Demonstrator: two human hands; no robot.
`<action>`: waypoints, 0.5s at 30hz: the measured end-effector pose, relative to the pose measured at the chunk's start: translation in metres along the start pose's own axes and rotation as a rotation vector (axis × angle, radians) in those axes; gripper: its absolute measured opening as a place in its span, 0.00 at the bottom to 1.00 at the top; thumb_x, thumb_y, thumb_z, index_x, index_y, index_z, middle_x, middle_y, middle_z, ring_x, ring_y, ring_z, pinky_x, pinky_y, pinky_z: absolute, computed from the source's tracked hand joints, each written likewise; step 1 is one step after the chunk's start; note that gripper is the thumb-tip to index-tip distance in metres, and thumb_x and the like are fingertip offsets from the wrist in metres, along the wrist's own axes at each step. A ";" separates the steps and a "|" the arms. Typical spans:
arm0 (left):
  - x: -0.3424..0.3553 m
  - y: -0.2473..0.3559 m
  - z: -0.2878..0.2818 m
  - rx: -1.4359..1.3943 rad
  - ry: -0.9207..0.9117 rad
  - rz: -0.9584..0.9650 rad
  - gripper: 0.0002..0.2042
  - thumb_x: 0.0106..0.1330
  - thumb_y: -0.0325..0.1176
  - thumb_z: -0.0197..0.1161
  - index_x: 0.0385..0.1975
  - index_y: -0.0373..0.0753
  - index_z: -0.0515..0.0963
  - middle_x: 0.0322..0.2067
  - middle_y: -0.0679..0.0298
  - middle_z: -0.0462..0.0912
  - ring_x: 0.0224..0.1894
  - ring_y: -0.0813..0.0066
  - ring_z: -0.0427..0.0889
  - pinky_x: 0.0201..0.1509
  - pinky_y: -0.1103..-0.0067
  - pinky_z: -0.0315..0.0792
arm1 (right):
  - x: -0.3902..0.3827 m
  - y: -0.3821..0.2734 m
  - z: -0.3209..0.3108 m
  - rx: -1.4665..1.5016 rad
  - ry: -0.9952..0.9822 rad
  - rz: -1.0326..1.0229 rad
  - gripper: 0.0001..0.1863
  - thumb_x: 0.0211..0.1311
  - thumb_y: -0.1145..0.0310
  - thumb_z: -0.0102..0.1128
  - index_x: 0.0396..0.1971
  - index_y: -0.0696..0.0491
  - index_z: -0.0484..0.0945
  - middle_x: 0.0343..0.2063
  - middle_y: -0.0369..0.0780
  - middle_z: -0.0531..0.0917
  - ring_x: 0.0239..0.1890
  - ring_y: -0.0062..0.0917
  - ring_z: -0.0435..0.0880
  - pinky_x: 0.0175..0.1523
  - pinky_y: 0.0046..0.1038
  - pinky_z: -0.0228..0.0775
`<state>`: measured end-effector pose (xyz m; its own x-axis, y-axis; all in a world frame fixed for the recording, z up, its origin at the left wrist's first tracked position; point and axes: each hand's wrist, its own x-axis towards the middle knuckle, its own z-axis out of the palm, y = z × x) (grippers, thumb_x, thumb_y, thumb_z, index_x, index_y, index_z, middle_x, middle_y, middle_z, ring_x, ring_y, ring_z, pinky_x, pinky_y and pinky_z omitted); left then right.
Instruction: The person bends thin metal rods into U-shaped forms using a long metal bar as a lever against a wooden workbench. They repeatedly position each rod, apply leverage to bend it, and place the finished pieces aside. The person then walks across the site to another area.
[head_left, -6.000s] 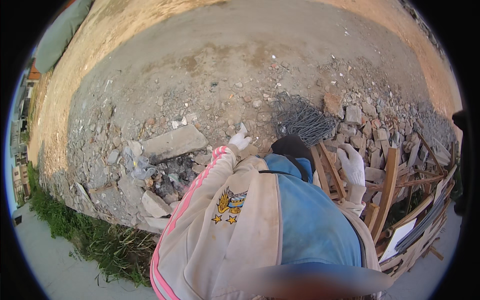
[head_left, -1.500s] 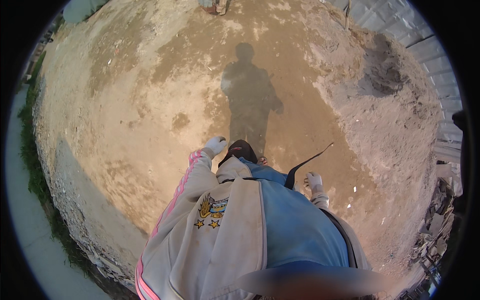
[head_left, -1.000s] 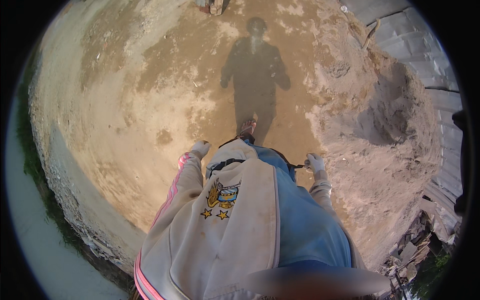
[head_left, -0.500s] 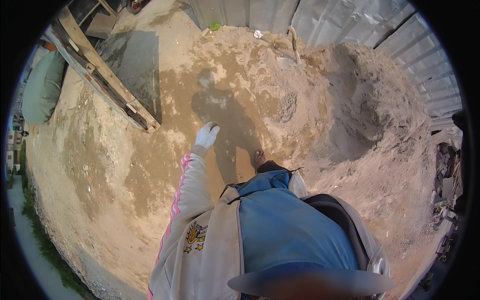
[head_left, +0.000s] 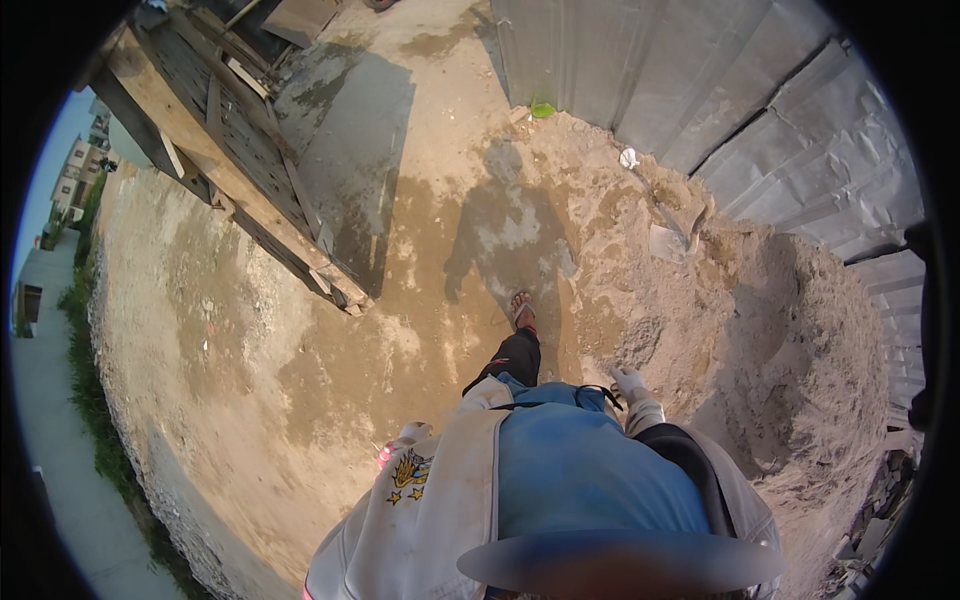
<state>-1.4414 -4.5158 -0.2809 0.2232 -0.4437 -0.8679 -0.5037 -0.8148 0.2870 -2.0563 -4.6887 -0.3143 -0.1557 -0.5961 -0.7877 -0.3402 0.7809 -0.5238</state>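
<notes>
1. Bare dirt ground [head_left: 300, 380], damp-stained in patches.
2. Sand heap [head_left: 780, 340], right of the ground's centre.
3. Shovel [head_left: 672, 235], lying on the heap's upper slope.
4. Wooden pallet [head_left: 230, 150], far left of the heap.
5. Green scrap [head_left: 542, 110], above the heap.

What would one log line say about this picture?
left hand: gloved, empty, at side | right hand: gloved, empty, near sand pile | foot: forward on dirt | shovel: stuck in sand by metal fence

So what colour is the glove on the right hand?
White; the glove on the right hand shows in the head view, beside the sand pile.
</notes>
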 end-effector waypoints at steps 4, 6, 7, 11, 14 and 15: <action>0.083 0.168 -0.053 0.108 -0.072 0.190 0.23 0.65 0.48 0.62 0.48 0.35 0.86 0.42 0.50 0.90 0.46 0.55 0.88 0.51 0.65 0.79 | 0.055 -0.086 -0.010 -0.121 0.089 -0.029 0.19 0.68 0.57 0.62 0.43 0.60 0.85 0.31 0.45 0.88 0.30 0.30 0.88 0.32 0.35 0.78; 0.113 0.297 -0.095 0.198 0.045 0.356 0.24 0.64 0.48 0.60 0.49 0.34 0.85 0.47 0.45 0.87 0.52 0.46 0.86 0.57 0.63 0.77 | 0.068 -0.133 -0.020 -0.029 0.048 -0.048 0.18 0.67 0.57 0.62 0.42 0.59 0.85 0.30 0.45 0.88 0.30 0.29 0.88 0.32 0.34 0.78; 0.119 0.362 -0.121 0.191 0.130 0.532 0.24 0.66 0.48 0.57 0.52 0.35 0.84 0.49 0.45 0.87 0.54 0.48 0.85 0.59 0.63 0.76 | 0.074 -0.162 -0.024 0.013 0.057 -0.025 0.18 0.67 0.58 0.62 0.42 0.59 0.86 0.30 0.45 0.88 0.30 0.29 0.88 0.32 0.34 0.78; 0.124 0.601 -0.238 0.110 0.264 0.859 0.22 0.70 0.45 0.57 0.56 0.37 0.81 0.53 0.47 0.85 0.58 0.48 0.82 0.63 0.65 0.74 | 0.113 -0.274 -0.022 -0.209 0.112 -0.080 0.19 0.67 0.57 0.61 0.44 0.59 0.86 0.35 0.46 0.90 0.35 0.34 0.90 0.38 0.36 0.79; 0.130 0.695 -0.311 -0.036 0.352 0.967 0.22 0.71 0.44 0.57 0.57 0.36 0.81 0.54 0.47 0.85 0.58 0.49 0.82 0.63 0.66 0.74 | 0.168 -0.333 -0.015 -0.436 0.050 -0.164 0.20 0.67 0.56 0.61 0.45 0.58 0.87 0.37 0.48 0.90 0.41 0.39 0.90 0.45 0.38 0.79; 0.140 0.715 -0.332 -0.103 0.393 1.001 0.22 0.71 0.44 0.57 0.58 0.36 0.80 0.54 0.46 0.85 0.59 0.49 0.82 0.64 0.66 0.74 | 0.190 -0.349 -0.012 -0.424 0.008 -0.193 0.20 0.66 0.56 0.61 0.45 0.58 0.87 0.38 0.49 0.90 0.43 0.40 0.90 0.47 0.39 0.79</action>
<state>-1.4932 -5.2844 -0.0624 0.0109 -0.9993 -0.0350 -0.5375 -0.0354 0.8425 -1.9784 -5.0770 -0.2767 -0.0594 -0.7256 -0.6856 -0.7124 0.5119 -0.4801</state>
